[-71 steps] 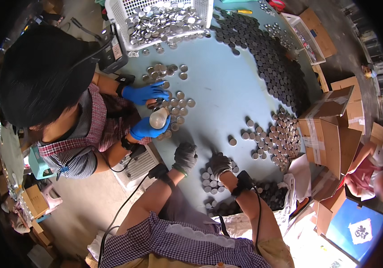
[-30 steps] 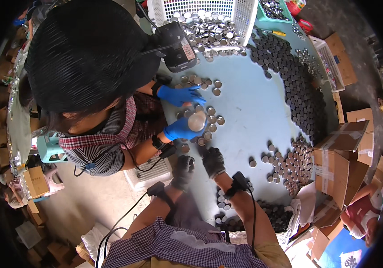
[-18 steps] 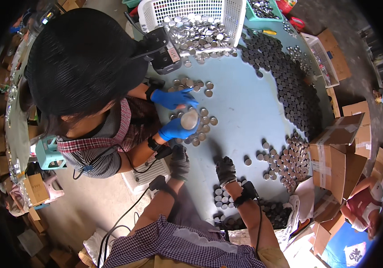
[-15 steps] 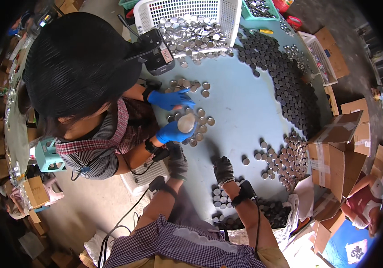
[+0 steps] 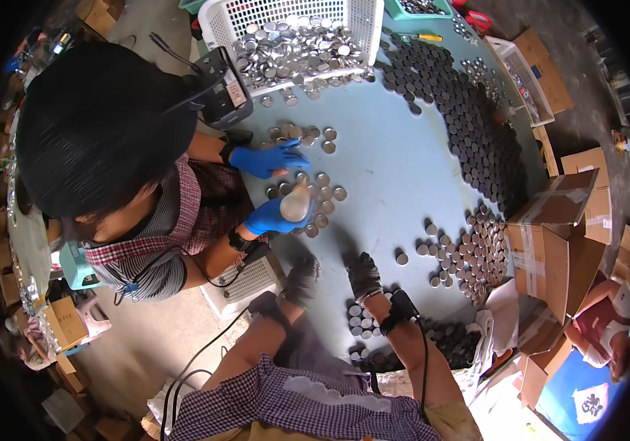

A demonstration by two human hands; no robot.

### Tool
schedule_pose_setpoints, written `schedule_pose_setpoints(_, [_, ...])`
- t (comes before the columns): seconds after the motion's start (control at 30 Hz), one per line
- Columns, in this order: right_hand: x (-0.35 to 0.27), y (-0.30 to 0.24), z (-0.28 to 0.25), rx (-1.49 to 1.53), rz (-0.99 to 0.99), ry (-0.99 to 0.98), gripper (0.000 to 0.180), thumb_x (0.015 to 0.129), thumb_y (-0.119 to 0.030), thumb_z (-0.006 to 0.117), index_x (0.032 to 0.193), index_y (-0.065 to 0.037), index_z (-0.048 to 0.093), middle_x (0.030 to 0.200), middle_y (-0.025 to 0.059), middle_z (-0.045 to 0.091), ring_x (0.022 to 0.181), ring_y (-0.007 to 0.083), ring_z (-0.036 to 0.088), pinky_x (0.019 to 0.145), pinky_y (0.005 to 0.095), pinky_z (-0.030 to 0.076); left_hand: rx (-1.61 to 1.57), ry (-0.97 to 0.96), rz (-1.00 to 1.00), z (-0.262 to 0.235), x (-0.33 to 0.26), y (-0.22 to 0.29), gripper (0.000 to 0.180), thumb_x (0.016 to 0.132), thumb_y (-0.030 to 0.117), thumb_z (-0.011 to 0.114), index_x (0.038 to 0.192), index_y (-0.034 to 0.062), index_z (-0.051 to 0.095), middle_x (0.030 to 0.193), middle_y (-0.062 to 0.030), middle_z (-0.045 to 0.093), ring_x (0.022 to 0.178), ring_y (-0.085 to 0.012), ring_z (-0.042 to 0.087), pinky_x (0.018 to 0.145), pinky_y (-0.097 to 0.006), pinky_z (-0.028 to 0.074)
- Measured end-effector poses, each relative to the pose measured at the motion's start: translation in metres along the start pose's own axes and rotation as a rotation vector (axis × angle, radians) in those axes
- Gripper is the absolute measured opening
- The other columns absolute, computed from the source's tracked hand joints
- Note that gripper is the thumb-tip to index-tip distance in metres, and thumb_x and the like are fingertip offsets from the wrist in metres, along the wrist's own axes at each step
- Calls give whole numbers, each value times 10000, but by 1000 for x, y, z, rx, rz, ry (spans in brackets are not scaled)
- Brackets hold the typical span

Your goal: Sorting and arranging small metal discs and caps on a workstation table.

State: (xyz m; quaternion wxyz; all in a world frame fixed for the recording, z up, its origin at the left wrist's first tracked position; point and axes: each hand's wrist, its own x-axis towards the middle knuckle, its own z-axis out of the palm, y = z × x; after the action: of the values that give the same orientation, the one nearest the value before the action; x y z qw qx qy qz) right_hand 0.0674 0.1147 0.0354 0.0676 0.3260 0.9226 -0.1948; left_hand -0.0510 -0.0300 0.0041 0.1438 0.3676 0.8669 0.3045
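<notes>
My left hand (image 5: 302, 282), in a dark grey glove, is over the table's near edge, a little below a co-worker's blue-gloved hand (image 5: 265, 218); blur hides its fingers. To its right, my right hand (image 5: 364, 278), gloved alike, hovers low over the table with its fingers curled down; anything inside them is hidden. Just below it lies a group of small round grey discs (image 5: 360, 322), partly covered by my right wrist. The co-worker holds a pale rounded object (image 5: 296, 203) above scattered silvery discs (image 5: 324, 207), with the other blue-gloved hand (image 5: 267, 159) stretched out beside it.
A white perforated basket (image 5: 215, 33) heaped with shiny metal caps stands at the back. Dark discs (image 5: 477, 140) spread along the table's right side, with lighter discs (image 5: 480, 246) nearer me. Cardboard boxes (image 5: 543, 250) border the right edge. A white crate (image 5: 235, 290) sits low at left.
My left hand has moved away from the co-worker's wrist and closer to my right hand. The right hand stays near the same spot. The whole view has shifted slightly.
</notes>
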Motion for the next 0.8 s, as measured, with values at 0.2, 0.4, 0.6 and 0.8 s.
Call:
schedule_pose_setpoints(0.2, [9,-5,-3,43,55,-20,198,729,-178,623,901,-82,605,951,181,578,886,339,559,763,426,481,116,33,247,-3,14,-6,194,706,94,612,879,72,528,758,-96,559,729,-314,555,635,-422,465])
schedule_pose_setpoints(0.4, [11,16,0,432,126,135,288,687,-157,665,937,-60,558,830,142,586,720,303,587,656,401,506,-354,5,4,-14,29,15,311,619,83,677,905,79,556,838,-111,573,768,-297,571,678,-411,472])
schedule_pose_setpoints(0.6, [-33,55,4,260,26,285,372,648,-141,700,970,-58,531,873,107,587,759,279,588,681,381,493,-126,184,113,-35,4,26,335,589,58,694,904,90,582,853,-91,607,778,-281,595,751,-392,473])
schedule_pose_setpoints(0.8, [-45,24,13,359,138,76,344,718,-162,643,1037,-53,579,859,130,630,761,314,609,710,408,498,49,170,51,-34,-15,4,318,573,16,679,868,105,601,790,-69,607,771,-285,586,698,-405,469])
